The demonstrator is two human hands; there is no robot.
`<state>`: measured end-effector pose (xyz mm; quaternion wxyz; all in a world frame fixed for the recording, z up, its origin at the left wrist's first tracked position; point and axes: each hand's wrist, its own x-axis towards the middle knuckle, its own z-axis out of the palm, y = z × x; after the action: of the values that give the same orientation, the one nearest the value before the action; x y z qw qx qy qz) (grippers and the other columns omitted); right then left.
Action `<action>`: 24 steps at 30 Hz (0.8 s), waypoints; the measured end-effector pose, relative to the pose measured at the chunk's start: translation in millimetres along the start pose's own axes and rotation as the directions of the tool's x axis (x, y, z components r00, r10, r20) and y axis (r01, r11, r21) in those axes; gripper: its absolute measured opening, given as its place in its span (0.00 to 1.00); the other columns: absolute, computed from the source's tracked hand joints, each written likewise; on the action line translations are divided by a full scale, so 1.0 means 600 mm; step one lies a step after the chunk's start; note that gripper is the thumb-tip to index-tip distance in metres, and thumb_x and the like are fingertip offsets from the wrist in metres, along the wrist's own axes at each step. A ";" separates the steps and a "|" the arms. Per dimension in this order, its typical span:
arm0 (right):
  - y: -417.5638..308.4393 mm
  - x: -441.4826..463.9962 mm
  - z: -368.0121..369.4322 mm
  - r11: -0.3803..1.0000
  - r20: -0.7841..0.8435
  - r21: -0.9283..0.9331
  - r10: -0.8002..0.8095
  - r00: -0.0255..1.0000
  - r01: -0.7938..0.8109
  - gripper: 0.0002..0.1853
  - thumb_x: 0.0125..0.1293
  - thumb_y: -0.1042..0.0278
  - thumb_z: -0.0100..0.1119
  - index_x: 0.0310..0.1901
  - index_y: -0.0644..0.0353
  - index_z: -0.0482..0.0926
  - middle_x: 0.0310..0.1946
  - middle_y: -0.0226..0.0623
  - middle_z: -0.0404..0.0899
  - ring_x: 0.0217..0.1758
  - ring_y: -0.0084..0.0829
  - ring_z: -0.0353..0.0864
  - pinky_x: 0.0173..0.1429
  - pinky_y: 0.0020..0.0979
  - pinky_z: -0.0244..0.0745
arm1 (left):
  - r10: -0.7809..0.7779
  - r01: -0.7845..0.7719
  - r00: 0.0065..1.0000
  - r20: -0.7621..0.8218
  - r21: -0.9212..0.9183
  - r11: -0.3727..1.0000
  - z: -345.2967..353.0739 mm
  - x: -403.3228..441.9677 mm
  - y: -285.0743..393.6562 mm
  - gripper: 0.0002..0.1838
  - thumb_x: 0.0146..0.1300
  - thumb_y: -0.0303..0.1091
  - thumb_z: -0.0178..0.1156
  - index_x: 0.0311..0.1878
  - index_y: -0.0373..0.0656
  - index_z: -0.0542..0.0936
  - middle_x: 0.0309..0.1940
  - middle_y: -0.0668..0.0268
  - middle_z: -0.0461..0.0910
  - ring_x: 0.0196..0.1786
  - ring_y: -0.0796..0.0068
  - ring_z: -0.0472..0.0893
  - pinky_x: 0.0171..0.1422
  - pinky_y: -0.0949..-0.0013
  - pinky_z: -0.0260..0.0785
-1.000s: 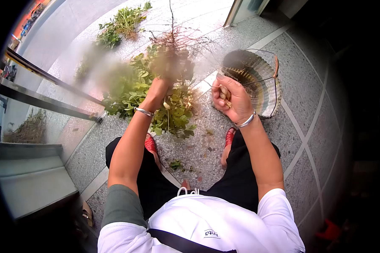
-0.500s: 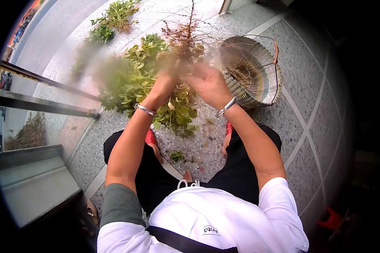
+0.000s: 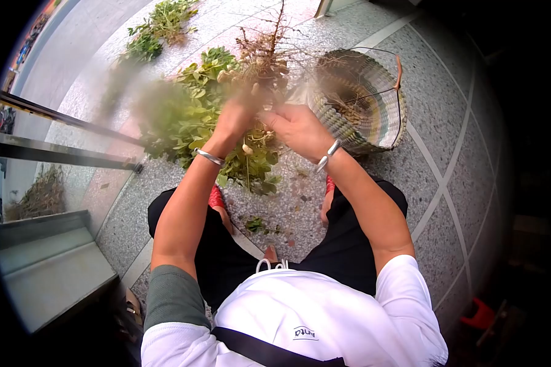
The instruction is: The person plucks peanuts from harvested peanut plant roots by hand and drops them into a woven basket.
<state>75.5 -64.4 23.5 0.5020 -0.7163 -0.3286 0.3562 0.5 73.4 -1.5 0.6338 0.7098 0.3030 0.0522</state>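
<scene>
We find the left fingers (image 3: pixel 243 101) blurred, leaves (image 3: pixel 165 110) left of them smeared, the root (image 3: pixel 280 24) beyond them cropped.

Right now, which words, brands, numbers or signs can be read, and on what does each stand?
"Anta": small dark print on the front of the white cloth shirt.
Nothing else is readable; the colourful far-left background is too blurred to tell.

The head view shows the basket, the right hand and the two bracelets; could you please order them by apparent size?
1. Basket
2. Right hand
3. Left bracelet and right bracelet: too alike to rank.
</scene>
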 end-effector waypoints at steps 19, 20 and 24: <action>0.201 -0.011 -0.305 0.731 -0.416 0.608 0.626 0.660 -0.310 0.14 0.64 0.59 0.50 0.41 0.62 0.72 0.32 0.36 0.73 0.25 0.26 0.72 0.25 0.27 0.68 | -0.144 0.121 0.984 -0.104 -0.200 0.972 -0.090 0.050 -0.048 0.15 0.59 0.28 0.46 0.43 0.36 0.80 0.27 0.65 0.78 0.27 0.77 0.74 0.30 0.73 0.66; 0.214 -0.007 -0.309 0.727 -0.484 0.618 0.651 0.585 -0.299 0.16 0.63 0.59 0.50 0.45 0.63 0.71 0.39 0.39 0.73 0.30 0.30 0.74 0.31 0.30 0.71 | -0.105 0.095 0.990 -0.097 -0.102 0.990 -0.092 0.059 -0.056 0.15 0.60 0.29 0.47 0.43 0.36 0.80 0.27 0.65 0.78 0.26 0.78 0.74 0.30 0.73 0.66; 0.182 -0.011 -0.270 0.802 -0.622 0.363 0.587 0.517 -0.474 0.23 0.60 0.57 0.53 0.54 0.61 0.69 0.53 0.42 0.68 0.49 0.38 0.71 0.47 0.41 0.72 | -0.007 0.007 0.998 -0.069 0.008 1.000 -0.093 0.050 -0.055 0.13 0.62 0.32 0.50 0.42 0.37 0.81 0.26 0.67 0.78 0.24 0.79 0.73 0.30 0.75 0.66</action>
<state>220.4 -179.0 -40.0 0.5058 -0.8222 0.1530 0.2115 -12.5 137.0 -30.6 0.6200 0.7091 0.3276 0.0732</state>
